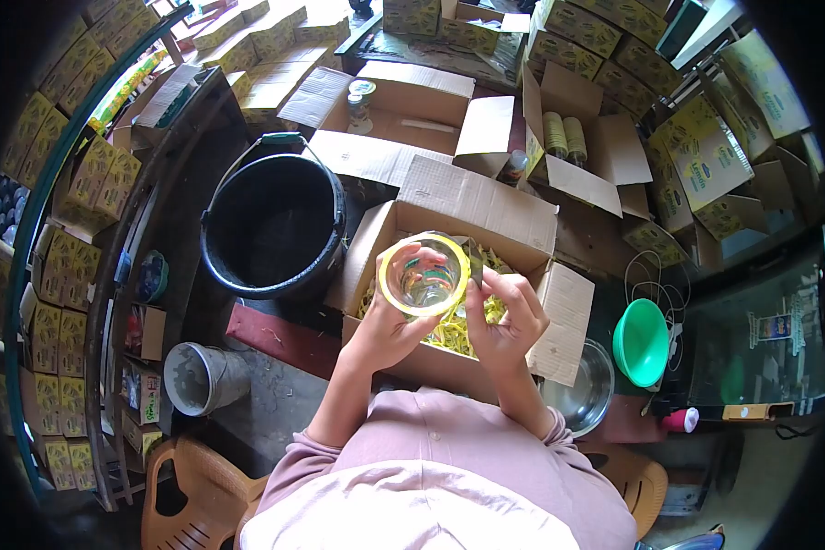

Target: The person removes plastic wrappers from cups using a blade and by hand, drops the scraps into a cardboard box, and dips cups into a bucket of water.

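Observation:
My left hand (382, 332) is wrapped round a clear jar (428, 291) with a yellow rim. Its mouth is turned up toward me, and the fingers show through the wall. At the jar's right side, my right hand (511, 323) has thumb and forefinger pinched together beside a thin, dark see-through strip (474, 259); what the pinch holds is too small to make out. Both hands are above an open cardboard box (481, 194), in which yellow shredded-looking pieces (454, 332) lie.
Left of the box are a black bucket (273, 215) and a grey bucket (202, 378). Behind stand open cartons (385, 158), one with jars (359, 108), another with two bottles (564, 137). A metal bowl (582, 394) and green bowl (642, 341) are to the right.

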{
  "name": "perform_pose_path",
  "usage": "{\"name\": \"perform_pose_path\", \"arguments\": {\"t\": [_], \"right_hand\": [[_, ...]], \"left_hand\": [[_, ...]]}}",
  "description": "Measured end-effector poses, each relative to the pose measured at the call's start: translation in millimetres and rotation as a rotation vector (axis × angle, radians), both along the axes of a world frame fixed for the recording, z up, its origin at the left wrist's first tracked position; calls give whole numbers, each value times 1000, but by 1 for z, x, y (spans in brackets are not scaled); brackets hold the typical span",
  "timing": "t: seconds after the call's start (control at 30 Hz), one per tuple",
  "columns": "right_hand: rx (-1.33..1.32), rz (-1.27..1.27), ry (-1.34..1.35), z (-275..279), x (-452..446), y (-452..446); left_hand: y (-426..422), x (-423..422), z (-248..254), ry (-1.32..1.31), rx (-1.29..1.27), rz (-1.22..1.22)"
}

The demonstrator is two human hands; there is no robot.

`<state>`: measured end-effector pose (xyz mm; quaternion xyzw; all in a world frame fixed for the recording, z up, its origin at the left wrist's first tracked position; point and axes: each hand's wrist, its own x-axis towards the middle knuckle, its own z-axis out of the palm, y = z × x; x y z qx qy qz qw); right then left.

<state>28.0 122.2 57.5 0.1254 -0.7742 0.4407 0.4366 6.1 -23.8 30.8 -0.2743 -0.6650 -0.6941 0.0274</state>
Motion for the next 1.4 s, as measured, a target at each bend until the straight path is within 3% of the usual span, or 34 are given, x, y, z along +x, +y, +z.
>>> {"name": "perform_pose_path", "arguments": {"t": [0.8,1.13,1.33,1.4], "right_hand": [[86,-16,59,1,-2,2],[31,124,-24,4,-8,13],[14,166,-53,5,-10,13],[7,162,-61,5,-9,10]], "left_hand": [[0,1,-3,58,-93,9],[-6,2,0,79,-194,-24],[-7,-3,1,-15,39,-125],[-2,-3,7,35,-28,-27]]}}
